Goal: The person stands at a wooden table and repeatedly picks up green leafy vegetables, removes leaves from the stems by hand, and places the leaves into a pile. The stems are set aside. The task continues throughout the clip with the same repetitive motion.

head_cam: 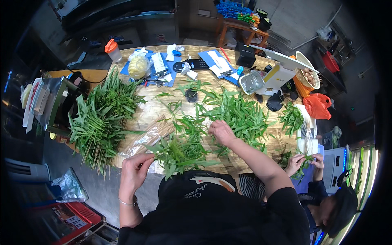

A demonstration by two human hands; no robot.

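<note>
My left hand (pixel 136 170) pinches the near-left end of a bunch of leafy green stems (pixel 173 154) at the table's front edge. Its leaves spread to the right, over the loose greens behind. My right hand (pixel 223 133) hangs over the middle of the wooden table (pixel 147 101) with curled fingers, beside a broad pile of long green leaves (pixel 242 113); whether anything is between its fingertips is hidden. Thin wooden skewers (pixel 153 131) in clear plastic lie between my hands and a tall heap of skewered greens (pixel 104 119) on the left.
A person's hands (pixel 295 165) hold greens at the right end. Along the back are an orange-lidded cup (pixel 112 50), blue clipboards (pixel 159 62), a black keypad device (pixel 197 63), a clear plastic tub (pixel 251 82) and a white screen stand (pixel 275 78). A red plastic bag (pixel 317 105) lies right.
</note>
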